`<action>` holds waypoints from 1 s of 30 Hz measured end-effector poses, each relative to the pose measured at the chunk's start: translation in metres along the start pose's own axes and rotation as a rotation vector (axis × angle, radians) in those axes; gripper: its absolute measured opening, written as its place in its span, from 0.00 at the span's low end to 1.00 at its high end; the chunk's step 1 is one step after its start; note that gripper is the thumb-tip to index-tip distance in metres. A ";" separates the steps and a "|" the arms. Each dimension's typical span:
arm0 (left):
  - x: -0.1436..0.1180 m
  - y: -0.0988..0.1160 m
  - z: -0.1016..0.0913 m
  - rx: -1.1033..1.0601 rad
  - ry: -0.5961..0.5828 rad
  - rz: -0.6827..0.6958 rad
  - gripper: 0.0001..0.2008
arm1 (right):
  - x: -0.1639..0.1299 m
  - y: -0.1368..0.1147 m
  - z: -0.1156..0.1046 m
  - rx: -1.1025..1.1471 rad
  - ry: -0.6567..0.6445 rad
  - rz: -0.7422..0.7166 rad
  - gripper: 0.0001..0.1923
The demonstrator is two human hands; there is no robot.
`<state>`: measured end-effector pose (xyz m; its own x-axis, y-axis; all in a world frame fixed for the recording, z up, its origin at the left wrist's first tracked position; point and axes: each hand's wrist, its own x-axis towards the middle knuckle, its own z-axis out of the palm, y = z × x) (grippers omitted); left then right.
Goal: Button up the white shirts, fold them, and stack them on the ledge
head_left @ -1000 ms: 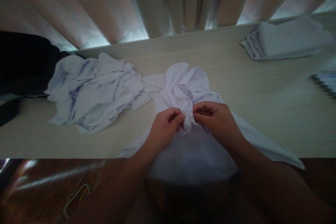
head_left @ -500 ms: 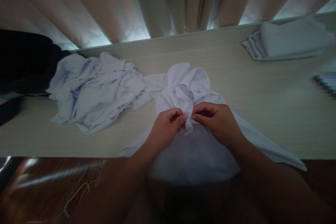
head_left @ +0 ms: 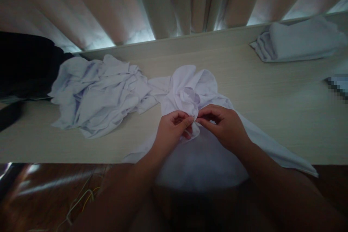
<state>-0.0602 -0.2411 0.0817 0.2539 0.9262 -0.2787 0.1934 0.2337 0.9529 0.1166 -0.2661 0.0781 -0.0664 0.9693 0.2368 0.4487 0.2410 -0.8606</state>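
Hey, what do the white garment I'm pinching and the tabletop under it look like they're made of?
The white crumpled garment, pinched by the left hand and right hand, looks like thin woven cloth, matte: it creases sharply and drapes limply over the edge. The pale tabletop looks like light wood or wood-look laminate, satin: fine straight grain lines show; which one I can't tell.

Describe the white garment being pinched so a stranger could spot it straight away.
On the pale table, look at the near edge, centre. The white garment hangs over that edge, pinched by the left hand and right hand. Unlike the crumpled pile and folded stack, it is held.
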 end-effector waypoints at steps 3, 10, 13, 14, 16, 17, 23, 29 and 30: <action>-0.003 0.004 0.002 0.018 0.047 -0.002 0.09 | 0.000 -0.001 0.001 -0.051 0.016 -0.016 0.01; -0.007 -0.002 -0.001 0.045 0.017 0.021 0.14 | -0.001 0.000 0.007 -0.157 0.017 -0.071 0.01; -0.005 -0.004 -0.002 0.099 0.002 0.025 0.14 | -0.003 0.001 0.010 -0.189 0.035 -0.129 0.01; -0.005 -0.004 -0.002 0.121 0.001 0.028 0.14 | -0.003 0.001 0.012 -0.196 0.036 -0.146 0.01; -0.003 -0.004 -0.003 0.174 0.000 0.038 0.14 | -0.004 0.001 0.014 -0.214 0.027 -0.163 0.01; -0.003 -0.004 -0.003 0.199 -0.003 0.046 0.14 | -0.004 0.001 0.015 -0.226 0.022 -0.166 0.01; -0.001 -0.006 -0.002 0.225 -0.031 0.044 0.15 | -0.004 0.002 0.016 -0.271 0.006 -0.156 0.02; 0.001 -0.006 -0.004 0.217 -0.101 0.019 0.14 | -0.005 0.005 0.017 -0.257 -0.007 -0.157 0.03; 0.001 -0.006 -0.005 0.226 -0.116 0.018 0.14 | -0.005 0.005 0.017 -0.259 -0.009 -0.153 0.03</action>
<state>-0.0660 -0.2400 0.0762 0.3638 0.8864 -0.2863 0.3919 0.1332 0.9103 0.1038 -0.2686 0.0644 -0.1581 0.9231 0.3506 0.6449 0.3654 -0.6713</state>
